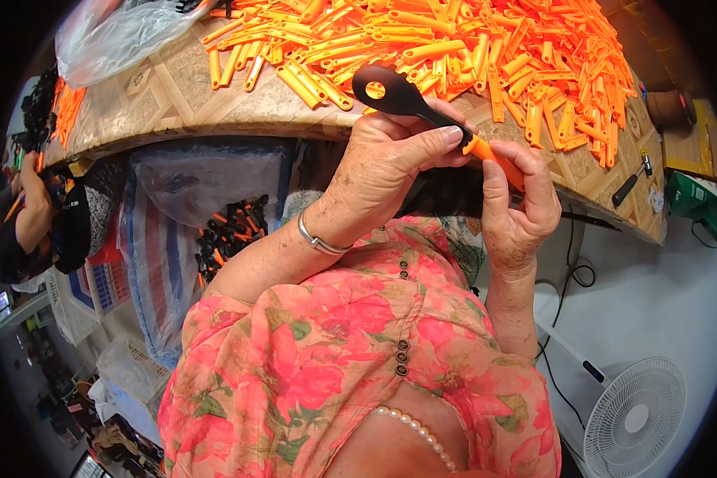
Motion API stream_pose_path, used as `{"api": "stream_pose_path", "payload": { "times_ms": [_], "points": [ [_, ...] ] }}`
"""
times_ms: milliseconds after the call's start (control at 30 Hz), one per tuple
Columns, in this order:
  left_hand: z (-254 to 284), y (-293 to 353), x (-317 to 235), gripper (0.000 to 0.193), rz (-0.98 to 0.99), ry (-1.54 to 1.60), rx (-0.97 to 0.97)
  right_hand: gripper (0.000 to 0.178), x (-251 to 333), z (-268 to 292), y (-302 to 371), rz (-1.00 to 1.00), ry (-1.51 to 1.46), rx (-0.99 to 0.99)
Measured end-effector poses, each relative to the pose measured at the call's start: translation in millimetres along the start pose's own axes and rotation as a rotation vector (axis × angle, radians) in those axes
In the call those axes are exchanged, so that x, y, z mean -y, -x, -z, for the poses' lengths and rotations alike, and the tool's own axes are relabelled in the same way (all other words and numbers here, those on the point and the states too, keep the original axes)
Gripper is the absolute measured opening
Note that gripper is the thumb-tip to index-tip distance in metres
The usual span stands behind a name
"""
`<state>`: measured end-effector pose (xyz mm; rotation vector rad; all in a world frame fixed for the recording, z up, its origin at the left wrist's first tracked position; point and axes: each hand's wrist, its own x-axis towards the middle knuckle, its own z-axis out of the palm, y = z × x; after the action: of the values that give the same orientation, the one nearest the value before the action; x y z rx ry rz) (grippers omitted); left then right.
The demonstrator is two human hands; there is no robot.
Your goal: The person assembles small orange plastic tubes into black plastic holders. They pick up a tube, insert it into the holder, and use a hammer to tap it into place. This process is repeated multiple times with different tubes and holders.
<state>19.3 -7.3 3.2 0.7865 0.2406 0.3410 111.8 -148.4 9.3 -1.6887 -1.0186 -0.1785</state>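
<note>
My left hand (398, 155) is closed on a black spoon (400, 94) with a round hole in its bowl, thumb pressed along the neck. In my right hand (522, 195) is an orange handle (498, 163), pinched between thumb and fingers. The spoon's narrow end meets the mouth of the handle between the two hands; how deep it sits inside I cannot tell. Beyond my hands a large heap of loose orange handles (454, 48) covers the far part of the table.
The wood-patterned table (163, 92) curves across in front of me. A hammer (633, 179) lies at its right end. Below left stands a striped bag (159, 239) holding black and orange utensils (235, 231). A white fan (636, 416) is at lower right. Another person (36, 211) sits at far left.
</note>
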Motion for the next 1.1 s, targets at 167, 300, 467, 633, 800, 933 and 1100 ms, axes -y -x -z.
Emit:
{"api": "stream_pose_path", "payload": {
  "times_ms": [167,300,467,633,800,933,1100],
  "points": [
    [1,1,-1,0.019,-0.01,-0.011,0.008,0.02,-2,0,4,0.029,-0.037,-0.001],
    [0,2,-1,0.018,-0.058,-0.077,0.013,0.02,-6,-1,2,0.132,-0.023,0.002],
    [-3,3,-4,0.019,-0.069,-0.143,-0.006,0.02,0,2,5,0.045,0.017,0.023],
    [-5,6,0,0.023,-0.111,-0.28,0.023,0.019,1,-1,4,0.048,0.003,0.017],
    [-8,7,-1,0.024,-0.12,-0.262,0.039,0.017,5,1,4,-0.193,-0.142,0.05],
    [-1,2,10,0.024,-0.288,-0.269,0.121,0.013,-3,2,6,-0.198,-0.176,0.107],
    [-1,6,2,0.025,-0.121,-0.322,0.123,0.012,-2,9,5,-0.148,-0.082,0.15]
  ]
}}
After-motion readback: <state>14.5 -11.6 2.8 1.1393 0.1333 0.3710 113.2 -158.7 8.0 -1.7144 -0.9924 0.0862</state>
